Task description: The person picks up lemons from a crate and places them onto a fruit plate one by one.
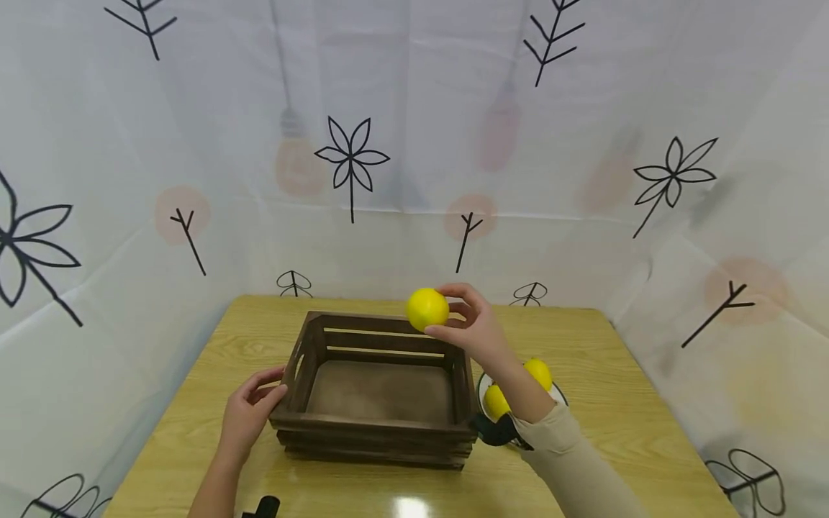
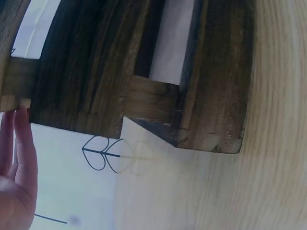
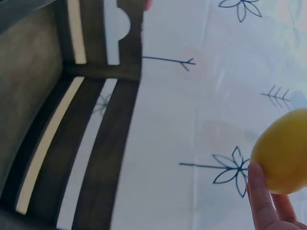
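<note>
My right hand [image 1: 476,327] pinches a yellow lemon [image 1: 427,309] between thumb and fingers, above the far rim of a dark wooden crate [image 1: 376,426]. The right wrist view shows this lemon [image 3: 283,151] with fingers [image 3: 261,199] against it. Inside the crate, the bare bottom is visible. At the crate's left side is my left hand [image 1: 249,411], its fingertips touching the wood near the handle cutout. In the left wrist view, straight fingers [image 2: 24,148] meet the crate's slatted side [image 2: 86,81]. More lemons [image 1: 537,374] lie on a plate, partly hidden by my right forearm.
The plate [image 1: 560,396], white with a dark rim, stands right of the crate on a light wood table [image 1: 214,360]. A white cloth [image 1: 401,252] printed with plants hangs behind and at both sides.
</note>
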Available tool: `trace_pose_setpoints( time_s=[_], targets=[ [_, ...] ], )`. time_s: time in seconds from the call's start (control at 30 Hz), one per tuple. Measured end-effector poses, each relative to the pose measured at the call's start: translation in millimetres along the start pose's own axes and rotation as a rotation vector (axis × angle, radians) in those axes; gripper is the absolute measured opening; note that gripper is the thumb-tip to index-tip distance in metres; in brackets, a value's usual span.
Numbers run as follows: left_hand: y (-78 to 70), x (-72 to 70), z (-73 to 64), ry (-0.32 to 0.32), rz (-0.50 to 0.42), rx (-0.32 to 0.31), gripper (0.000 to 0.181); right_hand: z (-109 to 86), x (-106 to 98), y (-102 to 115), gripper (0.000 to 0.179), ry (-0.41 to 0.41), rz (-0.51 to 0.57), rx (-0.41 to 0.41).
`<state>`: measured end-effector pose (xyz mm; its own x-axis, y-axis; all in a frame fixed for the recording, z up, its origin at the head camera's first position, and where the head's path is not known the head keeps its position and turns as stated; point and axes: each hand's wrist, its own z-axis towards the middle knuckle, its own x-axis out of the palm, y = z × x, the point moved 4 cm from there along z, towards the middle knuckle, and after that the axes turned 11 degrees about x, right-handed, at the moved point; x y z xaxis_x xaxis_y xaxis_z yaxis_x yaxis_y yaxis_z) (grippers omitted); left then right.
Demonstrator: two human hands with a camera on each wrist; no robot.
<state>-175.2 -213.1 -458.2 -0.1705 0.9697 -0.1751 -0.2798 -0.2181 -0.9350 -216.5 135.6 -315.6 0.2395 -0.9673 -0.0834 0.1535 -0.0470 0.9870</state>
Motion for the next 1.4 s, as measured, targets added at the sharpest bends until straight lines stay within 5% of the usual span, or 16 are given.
trace_pose_setpoints(
  time_s=[0.47,0.7,1.03,1.4],
  targets=[
    [-5.5,3.2,-7.0,-0.156,0.025,-0.049,0.032,-47.2,-68.3,-37.5,0.053,-0.177,-0.132,0.026],
    [-6.1,7.8,-8.2,-0.094,0.01,-0.026,0.035,-79.9,-105.8,-69.5,0.054,-0.309,-0.265,0.161],
    [-7.2,2.2,-13.6,-0.025,0.04,-0.043,0.04,-109.2,-140.7,-123.5,0.057,-0.433,-0.423,0.243],
    [-5.5,1.9,-11.2,-0.003,0.024,-0.052,0.042,-133.7,-140.8,-155.2,0.055,-0.519,-0.601,0.238]
  ],
)
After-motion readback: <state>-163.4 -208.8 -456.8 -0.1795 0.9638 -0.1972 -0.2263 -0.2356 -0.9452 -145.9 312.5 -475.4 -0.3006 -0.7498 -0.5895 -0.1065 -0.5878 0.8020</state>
